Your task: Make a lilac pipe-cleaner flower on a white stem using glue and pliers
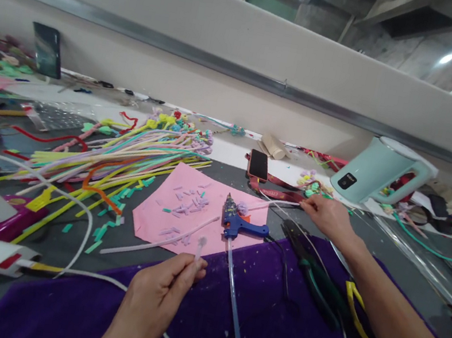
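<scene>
My left hand (159, 297) pinches a short pale piece with a fuzzy tip (201, 242) between thumb and forefinger, above the edge of a purple cloth (200, 316). Farther back on the right, my right hand (327, 215) is closed on the end of a pale pipe cleaner (283, 203), which reaches left toward a lilac flower-like piece (242, 208). Between the hands lies a blue glue gun (237, 225) with a clear glue stick (234, 301) in it. Under its nozzle is a pink sheet (152, 211) scattered with small lilac pieces (191, 205). Another pale pipe cleaner (160, 244) crosses that sheet.
Many pipe-cleaner flowers (160, 143) are heaped at back left. Dark green-handled pliers (315, 281) and yellow-handled scissors (354, 308) lie by my right forearm. A phone (259, 164), a mint kettle (378, 172) and a white cable (89, 215) are also around.
</scene>
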The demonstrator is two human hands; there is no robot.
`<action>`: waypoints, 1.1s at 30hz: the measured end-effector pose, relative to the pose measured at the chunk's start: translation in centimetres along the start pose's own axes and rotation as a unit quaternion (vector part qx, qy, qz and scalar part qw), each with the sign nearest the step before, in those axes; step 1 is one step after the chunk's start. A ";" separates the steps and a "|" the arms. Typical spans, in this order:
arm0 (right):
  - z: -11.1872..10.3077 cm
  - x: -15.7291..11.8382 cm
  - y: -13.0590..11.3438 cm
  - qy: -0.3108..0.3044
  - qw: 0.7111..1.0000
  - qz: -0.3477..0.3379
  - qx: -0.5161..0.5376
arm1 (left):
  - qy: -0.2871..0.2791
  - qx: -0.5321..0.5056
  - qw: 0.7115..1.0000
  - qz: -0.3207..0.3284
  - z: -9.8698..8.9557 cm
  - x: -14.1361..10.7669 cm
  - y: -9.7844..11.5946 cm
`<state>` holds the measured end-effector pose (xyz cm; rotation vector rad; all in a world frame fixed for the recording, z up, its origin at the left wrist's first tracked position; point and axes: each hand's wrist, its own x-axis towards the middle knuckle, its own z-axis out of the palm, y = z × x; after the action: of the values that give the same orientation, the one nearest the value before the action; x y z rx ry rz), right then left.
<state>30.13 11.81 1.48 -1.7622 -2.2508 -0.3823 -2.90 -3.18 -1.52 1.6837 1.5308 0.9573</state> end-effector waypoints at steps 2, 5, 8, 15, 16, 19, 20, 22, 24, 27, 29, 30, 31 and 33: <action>-0.2 -0.4 -1.2 0.007 1.000 -0.005 0.004 | -0.006 -0.053 0.998 -0.028 -0.3 0.0 0.0; -0.8 -1.2 -3.9 -0.009 0.998 -0.032 0.047 | -0.022 -0.133 0.989 -0.058 -0.6 0.2 -0.1; -1.8 -2.4 -7.0 -0.048 0.984 -0.077 0.152 | -0.019 -0.204 0.975 -0.084 -0.9 0.5 -0.1; -2.5 -4.6 -13.7 -0.152 0.900 -0.311 0.266 | 0.007 -0.165 0.982 -0.095 -2.3 0.2 -0.1; -2.3 -4.8 -14.4 -0.157 0.896 -0.332 0.250 | 0.010 -0.133 0.987 -0.093 -2.7 -0.1 -0.2; -1.6 -4.9 -16.6 -0.161 0.889 -0.377 0.205 | 0.012 -0.064 0.992 -0.104 -3.9 -1.4 -0.6; -1.5 -4.8 -17.3 -0.164 0.887 -0.386 0.194 | 0.017 -0.037 0.993 -0.109 -4.1 -1.8 -0.8; -1.3 -4.5 -18.5 -0.166 0.885 -0.396 0.180 | 0.034 0.021 0.992 -0.116 -4.4 -2.5 -1.2; -1.0 -4.3 -19.7 -0.169 0.881 -0.407 0.171 | 0.043 0.078 0.990 -0.105 -4.3 -2.9 -1.6; -0.2 -4.0 -21.2 -0.168 0.877 -0.425 0.147 | 0.049 0.171 0.983 -0.053 -3.9 -3.1 -2.5; 0.5 -4.0 -21.7 -0.161 0.877 -0.435 0.125 | 0.062 0.228 0.971 -0.018 -3.7 -3.2 -3.2; 0.8 -3.9 -21.8 -0.158 0.879 -0.434 0.118 | 0.068 0.247 0.967 -0.005 -3.6 -3.2 -3.5; 1.1 -3.8 -21.8 -0.160 0.882 -0.428 0.117 | 0.074 0.260 0.963 0.007 -3.5 -3.3 -3.8; 1.4 -3.6 -21.6 -0.171 0.894 -0.394 0.129 | 0.087 0.270 0.958 0.028 -3.4 -3.4 -4.1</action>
<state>9.89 4.06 -2.10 -0.7583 -3.0274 0.1102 -8.07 -6.18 -3.61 2.0648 2.0048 0.7708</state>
